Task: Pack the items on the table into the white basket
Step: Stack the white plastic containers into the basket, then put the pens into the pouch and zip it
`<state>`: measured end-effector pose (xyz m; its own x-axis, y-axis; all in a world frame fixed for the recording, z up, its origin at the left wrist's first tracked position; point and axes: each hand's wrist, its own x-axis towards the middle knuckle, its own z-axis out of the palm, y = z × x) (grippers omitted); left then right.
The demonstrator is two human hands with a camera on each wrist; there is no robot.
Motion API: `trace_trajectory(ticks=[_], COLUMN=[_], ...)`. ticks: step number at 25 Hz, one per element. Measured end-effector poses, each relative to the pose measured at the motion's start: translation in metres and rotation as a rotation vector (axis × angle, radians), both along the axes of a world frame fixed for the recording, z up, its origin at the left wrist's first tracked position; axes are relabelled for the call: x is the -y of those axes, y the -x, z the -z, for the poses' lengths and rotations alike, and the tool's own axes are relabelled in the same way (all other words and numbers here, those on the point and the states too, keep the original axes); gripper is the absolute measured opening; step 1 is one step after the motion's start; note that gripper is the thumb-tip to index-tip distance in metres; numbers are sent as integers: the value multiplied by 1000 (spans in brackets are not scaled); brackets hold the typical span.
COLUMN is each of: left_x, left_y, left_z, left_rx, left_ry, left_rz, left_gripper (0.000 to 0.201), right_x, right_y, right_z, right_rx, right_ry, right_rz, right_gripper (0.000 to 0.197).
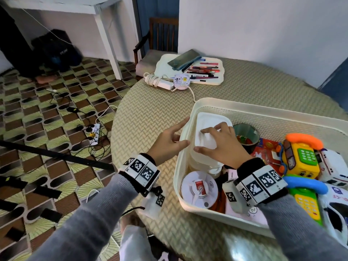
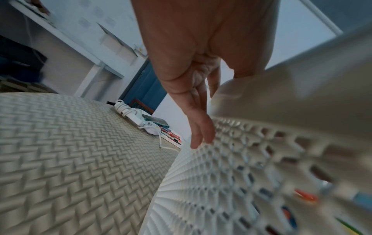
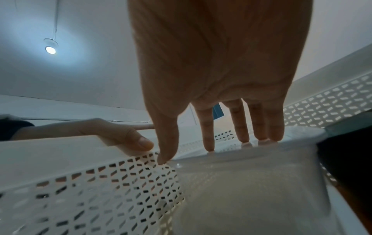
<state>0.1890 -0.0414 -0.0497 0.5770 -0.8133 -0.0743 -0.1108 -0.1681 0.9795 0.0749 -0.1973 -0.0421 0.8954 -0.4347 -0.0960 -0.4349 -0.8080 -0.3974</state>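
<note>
Head view: right hand [image 1: 224,146] is spread, fingers nearly straight, fingertips [image 3: 209,147] pressing down on the lid of a translucent lidded container [image 1: 211,132] that stands in the left end of the white basket [image 1: 263,112]. Left hand [image 1: 169,142] pinches the basket's left wall at the rim, thumb inside and fingers [image 2: 199,135] flat against the perforated outer face, apparently steadying it. Container sits tight against that wall, above a round white alarm disc [image 1: 199,189] in the near-left corner. Judgement: container is stiff, smooth plastic, likely light and a bit slippery; best held across the lid edges or by the side walls, not the flat top. Basket wall looks thin and may flex. Beside the container: a dark cup [image 1: 245,132], then a toy telephone [image 1: 301,157]. At the table's far edge, a tray of pens [image 1: 199,72] and a coiled charger [image 1: 156,81] remain unpacked.
</note>
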Motion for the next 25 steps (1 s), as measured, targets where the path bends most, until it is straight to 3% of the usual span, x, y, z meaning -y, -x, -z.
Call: trace_trajectory(ticks=[6, 8, 11, 15, 18, 25], left_x=[0, -3, -24, -70, -111, -199], left_y=[-30, -59, -113, -183, -231, -317], left_z=[-7, -9, -13, -7, 9, 58], left_rx=[60, 53, 89, 138, 110, 83], left_ry=[-104, -110, -107, -136, -171, -303], left_rz=[185, 222, 234, 218, 166, 96], left_gripper=[44, 36, 28, 20, 18, 17], right_x=[3, 2, -16, -76, -125, -204], right_y=[-18, -32, -63, -123, -175, -249], right_z=[-22, -45, -87, -117, -97, 11], right_rx=[-210, -127, 79, 209, 191, -115], right_ry=[-20, -76, 28, 24, -72, -343], right_rz=[28, 135, 327, 399, 334, 203], right_gripper=[67, 54, 31, 23, 18, 25])
